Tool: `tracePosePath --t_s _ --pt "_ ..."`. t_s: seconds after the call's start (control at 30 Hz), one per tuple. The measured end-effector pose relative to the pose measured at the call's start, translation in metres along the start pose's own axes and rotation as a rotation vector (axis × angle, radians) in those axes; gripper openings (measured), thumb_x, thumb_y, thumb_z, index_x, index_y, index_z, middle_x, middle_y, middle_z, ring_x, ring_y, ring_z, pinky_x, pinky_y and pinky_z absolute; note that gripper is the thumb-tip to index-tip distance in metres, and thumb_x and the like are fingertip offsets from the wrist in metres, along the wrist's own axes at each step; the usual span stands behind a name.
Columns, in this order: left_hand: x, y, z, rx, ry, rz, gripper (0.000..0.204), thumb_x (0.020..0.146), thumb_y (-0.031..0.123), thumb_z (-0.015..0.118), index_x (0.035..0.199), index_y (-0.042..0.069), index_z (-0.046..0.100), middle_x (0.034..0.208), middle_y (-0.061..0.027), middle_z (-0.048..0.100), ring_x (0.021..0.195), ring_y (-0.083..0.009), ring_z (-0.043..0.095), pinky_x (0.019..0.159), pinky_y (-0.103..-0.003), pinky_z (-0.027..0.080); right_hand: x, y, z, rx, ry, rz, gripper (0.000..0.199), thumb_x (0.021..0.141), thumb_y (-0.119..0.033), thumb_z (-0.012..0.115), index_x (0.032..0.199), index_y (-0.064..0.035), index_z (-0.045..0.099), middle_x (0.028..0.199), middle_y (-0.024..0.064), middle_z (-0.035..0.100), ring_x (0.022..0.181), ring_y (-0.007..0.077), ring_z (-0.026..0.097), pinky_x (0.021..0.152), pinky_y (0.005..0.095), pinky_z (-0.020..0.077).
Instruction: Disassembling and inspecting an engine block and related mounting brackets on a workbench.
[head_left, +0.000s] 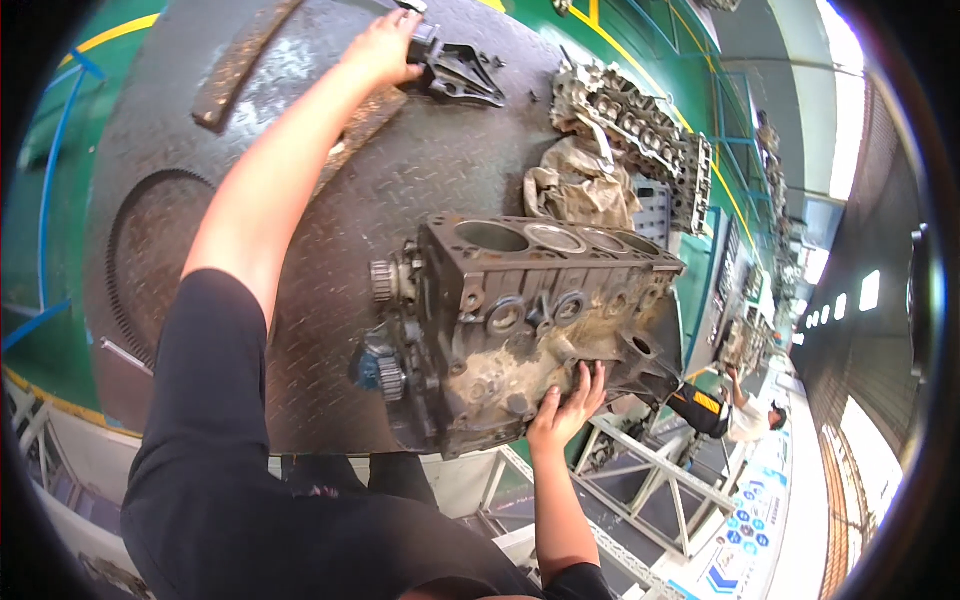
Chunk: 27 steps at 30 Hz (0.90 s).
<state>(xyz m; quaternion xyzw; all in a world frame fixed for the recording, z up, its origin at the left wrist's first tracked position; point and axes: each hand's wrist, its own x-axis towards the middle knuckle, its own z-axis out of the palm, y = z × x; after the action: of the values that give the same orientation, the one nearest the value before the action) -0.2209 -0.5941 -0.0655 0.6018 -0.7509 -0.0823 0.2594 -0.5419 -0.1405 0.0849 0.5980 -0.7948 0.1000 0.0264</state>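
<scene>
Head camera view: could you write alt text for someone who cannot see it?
A grimy grey metal engine block sits on a dark steel tread-plate table. The right hand presses its near side, while the left hand reaches far across to a black metal bracket.

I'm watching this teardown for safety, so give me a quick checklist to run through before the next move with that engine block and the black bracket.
1. Left hand grips black bracket: ok.
2. Right hand braces engine block: ok.
3. Block fully on steel table: not ok, it sits at the edge.
4. Cylinder head apart from the block: ok.
5. Rag away from both hands: ok.
6. Block stable: cannot tell.
</scene>
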Motion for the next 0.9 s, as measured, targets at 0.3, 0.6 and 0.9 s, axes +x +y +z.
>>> tracePosePath --t_s 0.3,0.6,0.9 --pt "0.045 0.017 0.07 -0.328 -0.085 -0.634 0.09 0.075 0.042 0.078 0.144 0.005 0.034 0.123 -0.025 0.061 0.114 -0.0382 0.061 0.097 -0.044 0.049 0.004 -0.003 0.0 0.042 -0.002 -0.004 0.057 0.09 -0.033 0.051 0.138 -0.003 0.046 0.148 0.023 0.038 0.14 0.045 0.032 0.114 0.0606 0.0128" --pt "0.05 0.0 0.077 -0.359 -0.071 -0.554 0.076 0.076 0.041 0.079 0.132 0.001 0.046 0.118 -0.0264 0.064 0.111 -0.04 0.062 0.094 -0.045 0.05 0.002 0.002 -0.001 0.021 -0.017 -0.012 0.057 0.086 -0.029 0.053 0.137 -0.0034 0.047 0.146 0.0234 0.04 0.138 0.0453 0.034 0.114 0.0612 0.0127" --pt "0.031 -0.004 0.04 -0.179 -0.041 -0.475 0.072 0.073 0.043 0.067 0.139 0.016 0.053 0.123 -0.0167 0.066 0.114 -0.0335 0.063 0.096 -0.04 0.05 0.006 0.002 -0.002 0.067 0.0 0.013 0.059 0.079 -0.024 0.058 0.135 -0.004 0.051 0.146 0.022 0.041 0.139 0.0442 0.034 0.114 0.0623 0.0119"
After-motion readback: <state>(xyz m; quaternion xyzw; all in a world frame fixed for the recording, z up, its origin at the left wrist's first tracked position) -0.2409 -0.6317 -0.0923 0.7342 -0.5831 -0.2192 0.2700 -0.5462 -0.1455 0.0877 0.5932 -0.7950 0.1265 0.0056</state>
